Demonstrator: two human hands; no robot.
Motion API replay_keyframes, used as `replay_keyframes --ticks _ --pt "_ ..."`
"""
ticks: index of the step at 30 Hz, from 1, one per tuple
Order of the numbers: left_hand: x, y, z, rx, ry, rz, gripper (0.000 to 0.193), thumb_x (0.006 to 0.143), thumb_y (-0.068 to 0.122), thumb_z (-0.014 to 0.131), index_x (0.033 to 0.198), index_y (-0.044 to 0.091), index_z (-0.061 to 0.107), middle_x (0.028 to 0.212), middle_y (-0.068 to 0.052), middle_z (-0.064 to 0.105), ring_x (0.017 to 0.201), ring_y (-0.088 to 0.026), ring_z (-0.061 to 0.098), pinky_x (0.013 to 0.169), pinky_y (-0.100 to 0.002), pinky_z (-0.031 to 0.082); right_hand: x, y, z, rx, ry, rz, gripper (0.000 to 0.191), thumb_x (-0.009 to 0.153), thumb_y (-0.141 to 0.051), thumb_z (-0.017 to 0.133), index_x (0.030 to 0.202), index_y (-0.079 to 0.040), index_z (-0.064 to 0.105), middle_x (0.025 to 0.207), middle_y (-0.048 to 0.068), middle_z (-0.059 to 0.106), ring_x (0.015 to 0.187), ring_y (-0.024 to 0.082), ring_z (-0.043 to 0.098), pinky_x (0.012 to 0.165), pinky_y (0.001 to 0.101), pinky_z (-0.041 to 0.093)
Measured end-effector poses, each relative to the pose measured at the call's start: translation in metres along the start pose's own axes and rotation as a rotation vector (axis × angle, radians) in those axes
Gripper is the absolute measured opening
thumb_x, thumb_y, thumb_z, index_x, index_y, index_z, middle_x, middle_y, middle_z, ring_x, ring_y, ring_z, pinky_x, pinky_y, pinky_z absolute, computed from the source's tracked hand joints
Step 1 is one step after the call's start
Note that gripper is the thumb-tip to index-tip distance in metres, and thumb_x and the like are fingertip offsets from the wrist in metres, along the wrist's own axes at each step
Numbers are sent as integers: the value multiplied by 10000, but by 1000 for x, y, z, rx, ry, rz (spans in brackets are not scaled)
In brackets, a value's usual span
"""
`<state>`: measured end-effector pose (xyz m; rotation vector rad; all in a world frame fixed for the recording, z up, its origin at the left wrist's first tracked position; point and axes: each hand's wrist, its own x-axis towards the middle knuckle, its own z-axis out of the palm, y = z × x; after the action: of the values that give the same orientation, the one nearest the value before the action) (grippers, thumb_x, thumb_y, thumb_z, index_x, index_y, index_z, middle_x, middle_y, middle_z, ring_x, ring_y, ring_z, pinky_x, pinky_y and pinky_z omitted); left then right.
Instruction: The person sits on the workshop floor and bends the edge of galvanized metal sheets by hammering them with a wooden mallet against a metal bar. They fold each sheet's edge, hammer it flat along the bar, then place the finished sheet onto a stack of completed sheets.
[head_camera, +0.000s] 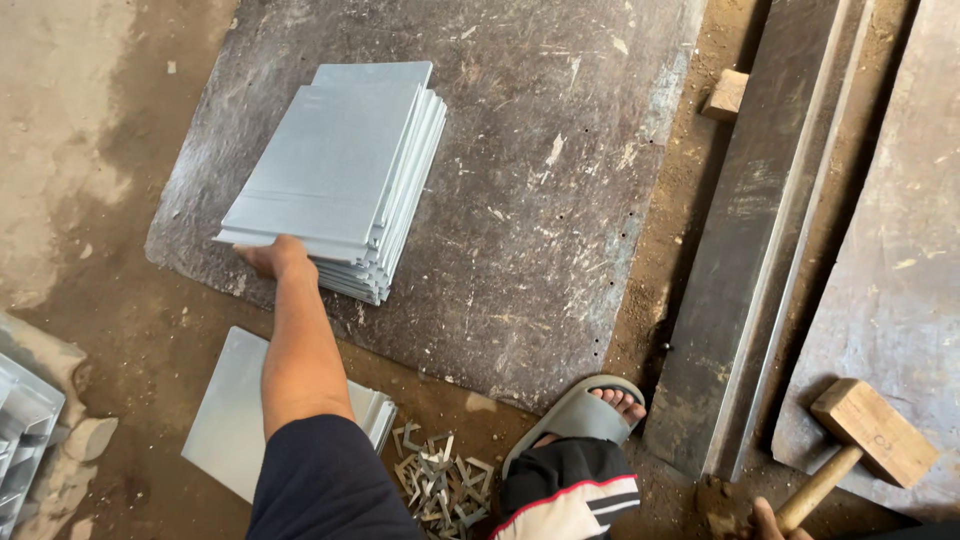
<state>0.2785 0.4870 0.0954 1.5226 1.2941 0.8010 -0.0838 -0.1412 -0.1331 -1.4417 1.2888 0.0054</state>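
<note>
silver-grey sheets (340, 175), dark scratched board (540, 200), tan mallet (868, 432), navy sleeve (320, 485), grey sandal (575, 415).

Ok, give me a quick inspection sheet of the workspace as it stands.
Surface: scratched dark metal plate on a dirt floor.
Job's things: stack of grey sheet-metal panels on the plate; more panels on the floor.
Clutter: metal offcuts, wooden mallet, wood block.
Grippers: left hand grips the stack's near edge; right hand on the mallet handle, mostly out of frame.
Cables: nothing seen.
Surroundings: long steel bars, sandalled foot.
</note>
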Motion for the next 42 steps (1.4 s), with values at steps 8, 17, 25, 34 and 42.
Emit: replay_keyframes --ticks 8,17,25,34,42 --pt "45 -10 -3 93 -74 111 744 899 48 535 1578 16 234 1516 -258 470 1367 -379 557 1159 -422 462 2 7 1 -210 -46 -109 434 1007 -264 795 863 109 626 646 167 619 546 259 606 511 375 496" --pt "17 -74 -37 575 -119 665 723 980 224 713 1531 6 299 1482 -310 431 1322 -473 466 1068 -528 399 -14 12 -16 -194 -119 -261 351 1045 -202 762 960 123 660 734 173 646 615 214 622 582 336 496" --pt "-44 -201 -234 968 -721 741 318 886 244 741 1173 148 646 1115 -185 685 1009 -437 658 848 -545 527 -23 -19 -39 -191 -144 -444 267 1079 -126 678 1110 138 646 874 139 678 770 146 653 709 280 522" --pt "-79 -250 -314 1172 -783 494 354 840 243 777 1158 158 648 1097 -118 713 1001 -385 691 857 -512 544 18 -14 -52 -87 -90 -572 465 1059 -5 691 1407 148 422 1187 199 638 1015 207 701 831 328 647" --pt "-94 -239 -334 1031 -481 1017 356 892 181 681 1225 119 570 1055 -180 671 977 -417 676 790 -531 541 9 -7 -68 57 -126 -493 374 1074 -30 677 1359 164 530 1178 172 644 1005 200 693 841 346 652"
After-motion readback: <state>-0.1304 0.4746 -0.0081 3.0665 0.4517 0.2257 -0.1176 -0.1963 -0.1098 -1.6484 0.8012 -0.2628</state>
